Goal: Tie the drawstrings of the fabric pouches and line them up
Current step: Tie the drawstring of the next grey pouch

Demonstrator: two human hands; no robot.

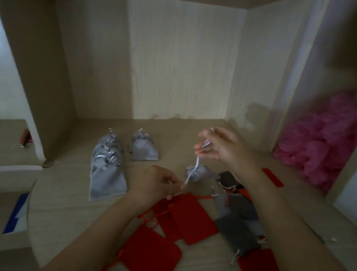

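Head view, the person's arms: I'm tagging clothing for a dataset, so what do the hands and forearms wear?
Nothing that shows. The left hand and right hand have no gloves; the left forearm and right forearm are uncovered to the picture's edge, with no sleeve, watch or bracelet. Too dim and blurred to rule out a thin ring.

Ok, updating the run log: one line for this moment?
left hand: pinches white drawstring | right hand: pinches it higher | small grey fabric pouch: cinched, between hands
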